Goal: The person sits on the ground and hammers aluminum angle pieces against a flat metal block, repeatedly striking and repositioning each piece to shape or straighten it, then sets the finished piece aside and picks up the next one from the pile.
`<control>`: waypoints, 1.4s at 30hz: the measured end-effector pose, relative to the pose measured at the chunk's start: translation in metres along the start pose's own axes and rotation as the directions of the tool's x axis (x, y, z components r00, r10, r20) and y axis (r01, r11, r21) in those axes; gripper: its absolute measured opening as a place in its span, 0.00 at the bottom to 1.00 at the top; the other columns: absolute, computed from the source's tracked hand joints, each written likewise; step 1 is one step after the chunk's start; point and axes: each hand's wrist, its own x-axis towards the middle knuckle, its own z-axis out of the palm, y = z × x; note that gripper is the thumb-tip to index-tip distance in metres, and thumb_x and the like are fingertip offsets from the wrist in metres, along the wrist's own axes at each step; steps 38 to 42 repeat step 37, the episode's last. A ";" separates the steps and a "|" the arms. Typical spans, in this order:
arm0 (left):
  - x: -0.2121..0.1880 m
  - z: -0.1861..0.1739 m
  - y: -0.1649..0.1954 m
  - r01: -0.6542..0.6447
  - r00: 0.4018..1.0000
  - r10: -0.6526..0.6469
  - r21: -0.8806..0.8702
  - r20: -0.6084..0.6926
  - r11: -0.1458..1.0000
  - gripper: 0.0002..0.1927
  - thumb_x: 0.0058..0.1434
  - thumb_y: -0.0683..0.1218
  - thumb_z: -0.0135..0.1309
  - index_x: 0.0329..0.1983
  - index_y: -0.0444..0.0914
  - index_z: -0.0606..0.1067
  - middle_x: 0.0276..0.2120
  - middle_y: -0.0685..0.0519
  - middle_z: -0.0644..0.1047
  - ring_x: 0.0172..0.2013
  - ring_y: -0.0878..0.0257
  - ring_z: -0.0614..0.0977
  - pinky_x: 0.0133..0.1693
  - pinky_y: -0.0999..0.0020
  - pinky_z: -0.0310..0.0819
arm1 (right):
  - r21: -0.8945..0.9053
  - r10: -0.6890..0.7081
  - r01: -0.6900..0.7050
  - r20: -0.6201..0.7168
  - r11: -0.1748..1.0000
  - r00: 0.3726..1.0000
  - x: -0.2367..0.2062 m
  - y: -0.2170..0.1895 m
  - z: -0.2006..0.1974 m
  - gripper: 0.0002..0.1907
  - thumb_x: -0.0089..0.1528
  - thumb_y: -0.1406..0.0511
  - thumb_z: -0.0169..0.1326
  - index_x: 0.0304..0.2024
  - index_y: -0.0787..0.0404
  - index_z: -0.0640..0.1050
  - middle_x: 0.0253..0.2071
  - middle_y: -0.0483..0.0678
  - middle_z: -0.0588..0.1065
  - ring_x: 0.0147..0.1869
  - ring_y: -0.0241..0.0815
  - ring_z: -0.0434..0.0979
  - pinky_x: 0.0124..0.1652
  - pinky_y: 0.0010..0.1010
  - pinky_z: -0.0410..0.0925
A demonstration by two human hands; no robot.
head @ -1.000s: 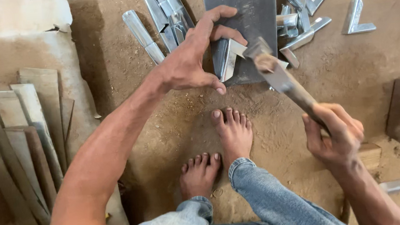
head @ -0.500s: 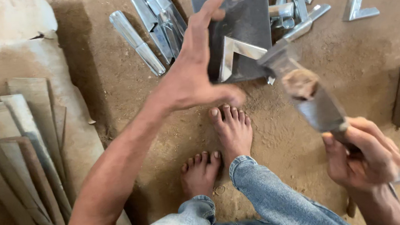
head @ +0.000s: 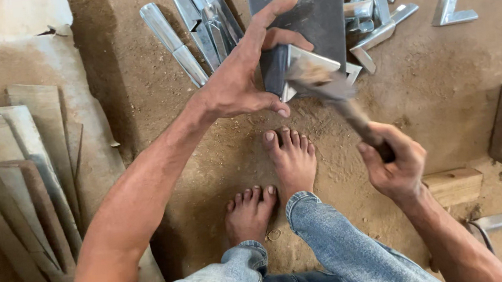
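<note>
Squatting barefoot on the dirt floor [head: 158, 137], the person works at a dark steel plate [head: 305, 7] that lies flat on the ground ahead of the toes, with bent metal strips heaped on either side of it. Against the plate's near edge stands a shiny angle bracket [head: 311, 61], its corner pointing away from the feet. To strike it well, I judge the bracket should sit firmly against the plate so that it cannot skip, and the fingers pinning it should stay clear of the hammer's line. The left hand [head: 242, 77] reaches in from the left, thumb and fingers pressed onto the bracket's left leg and closed against it rather than spread; the index finger stretches up over the plate. The right hand [head: 394, 161] is clenched round the wooden handle of a hammer [head: 335, 93], low and to the right of the bracket, near the right knee. The hammer head is blurred, just at the bracket's near leg; whether it touches cannot be told.
</note>
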 end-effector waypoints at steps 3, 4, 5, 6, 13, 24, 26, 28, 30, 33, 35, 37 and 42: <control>0.001 -0.002 -0.002 0.113 0.994 -0.113 -0.121 0.009 0.986 0.73 0.40 0.50 0.83 0.80 0.40 0.44 0.78 0.50 0.53 0.70 0.57 0.73 0.79 0.55 0.65 | -0.045 -0.090 0.086 -0.117 0.995 0.989 0.006 -0.031 -0.013 0.20 0.70 0.70 0.64 0.61 0.66 0.73 0.33 0.46 0.76 0.30 0.26 0.71 0.29 0.20 0.65; 0.001 -0.001 -0.003 0.107 0.994 -0.107 -0.123 0.008 0.987 0.73 0.40 0.47 0.84 0.80 0.40 0.44 0.78 0.50 0.52 0.71 0.56 0.73 0.78 0.56 0.65 | -0.075 -0.078 0.071 -0.092 0.995 0.993 0.008 -0.043 -0.021 0.20 0.70 0.70 0.64 0.62 0.65 0.72 0.33 0.45 0.76 0.30 0.26 0.71 0.30 0.19 0.65; 0.002 -0.001 -0.004 0.091 0.996 -0.091 -0.125 0.006 0.988 0.72 0.41 0.44 0.85 0.79 0.39 0.45 0.77 0.51 0.52 0.71 0.55 0.72 0.77 0.57 0.65 | -0.112 -0.070 0.061 -0.073 0.992 0.995 0.009 -0.055 -0.030 0.21 0.70 0.69 0.64 0.63 0.64 0.71 0.33 0.45 0.76 0.30 0.26 0.72 0.30 0.19 0.66; 0.003 0.000 -0.005 0.049 0.999 -0.050 -0.096 0.000 0.994 0.72 0.40 0.44 0.85 0.79 0.40 0.45 0.76 0.51 0.52 0.72 0.54 0.70 0.78 0.55 0.62 | -0.149 -0.002 -0.003 -0.030 0.989 1.000 0.012 -0.065 -0.034 0.22 0.69 0.69 0.63 0.64 0.62 0.71 0.31 0.45 0.76 0.29 0.27 0.71 0.29 0.20 0.66; -0.002 0.001 -0.004 0.070 0.998 -0.070 -0.081 0.007 0.994 0.73 0.40 0.44 0.83 0.80 0.42 0.44 0.64 0.50 0.74 0.73 0.53 0.73 0.79 0.54 0.58 | -0.261 0.191 -0.170 0.058 0.950 0.980 0.035 -0.118 -0.042 0.27 0.67 0.68 0.61 0.68 0.53 0.71 0.28 0.46 0.75 0.27 0.31 0.73 0.29 0.26 0.66; -0.001 0.003 -0.001 0.062 0.998 -0.063 -0.061 -0.025 0.996 0.69 0.40 0.44 0.83 0.77 0.39 0.46 0.69 0.49 0.63 0.70 0.53 0.73 0.78 0.49 0.62 | -0.276 0.324 -0.288 0.097 0.917 0.941 0.029 -0.097 -0.029 0.28 0.66 0.67 0.60 0.68 0.49 0.70 0.24 0.48 0.74 0.22 0.33 0.67 0.24 0.28 0.63; -0.014 0.007 0.005 0.079 0.996 -0.076 0.059 -0.051 0.995 0.64 0.41 0.45 0.82 0.75 0.37 0.51 0.63 0.52 0.70 0.68 0.51 0.73 0.73 0.46 0.60 | -0.343 0.336 -0.292 0.076 0.893 0.939 0.031 -0.088 -0.034 0.27 0.67 0.69 0.59 0.69 0.53 0.70 0.27 0.48 0.76 0.22 0.34 0.67 0.21 0.27 0.63; -0.045 0.024 0.017 0.150 0.939 -0.117 0.078 -0.322 0.986 0.51 0.46 0.46 0.79 0.70 0.37 0.63 0.66 0.47 0.64 0.69 0.51 0.71 0.68 0.53 0.73 | -0.292 0.303 -0.277 0.050 0.916 0.952 0.027 -0.081 -0.037 0.27 0.69 0.70 0.58 0.70 0.57 0.69 0.30 0.48 0.77 0.25 0.32 0.69 0.22 0.24 0.63; -0.062 0.051 0.021 0.189 0.848 -0.149 0.026 -0.508 0.982 0.42 0.49 0.47 0.77 0.66 0.37 0.70 0.68 0.44 0.59 0.69 0.51 0.71 0.63 0.58 0.81 | -0.149 0.232 -0.234 -0.025 0.961 0.972 0.015 -0.076 -0.041 0.26 0.70 0.70 0.56 0.70 0.60 0.67 0.33 0.45 0.76 0.30 0.27 0.71 0.29 0.21 0.64; -0.083 0.096 0.023 0.171 0.760 -0.162 -0.047 -0.629 0.984 0.35 0.56 0.46 0.73 0.65 0.39 0.70 0.74 0.45 0.50 0.70 0.51 0.70 0.62 0.60 0.80 | -0.090 0.269 -0.267 0.010 0.960 0.963 0.005 -0.069 -0.036 0.27 0.69 0.70 0.57 0.71 0.59 0.67 0.32 0.44 0.76 0.30 0.26 0.70 0.30 0.20 0.64; -0.078 0.115 0.008 0.083 0.759 -0.112 -0.075 -0.641 0.994 0.35 0.64 0.44 0.68 0.72 0.43 0.68 0.78 0.47 0.46 0.72 0.51 0.68 0.66 0.62 0.78 | -0.104 0.258 -0.253 0.031 0.962 0.966 0.004 -0.067 -0.031 0.28 0.67 0.70 0.59 0.70 0.58 0.69 0.30 0.45 0.75 0.26 0.28 0.67 0.27 0.21 0.62; -0.077 0.132 -0.005 0.096 0.719 -0.262 -0.281 -0.644 0.955 0.34 0.70 0.47 0.65 0.77 0.45 0.67 0.80 0.43 0.48 0.71 0.50 0.73 0.63 0.67 0.82 | -0.175 0.209 -0.196 0.062 0.965 0.976 -0.004 -0.070 -0.031 0.29 0.65 0.70 0.61 0.68 0.54 0.70 0.26 0.46 0.73 0.25 0.29 0.66 0.25 0.21 0.61; -0.077 0.132 -0.005 0.096 0.719 -0.262 -0.281 -0.644 0.955 0.34 0.70 0.47 0.65 0.77 0.45 0.67 0.80 0.43 0.48 0.71 0.50 0.73 0.63 0.67 0.82 | -0.175 0.209 -0.196 0.062 0.965 0.976 -0.004 -0.070 -0.031 0.29 0.65 0.70 0.61 0.68 0.54 0.70 0.26 0.46 0.73 0.25 0.29 0.66 0.25 0.21 0.61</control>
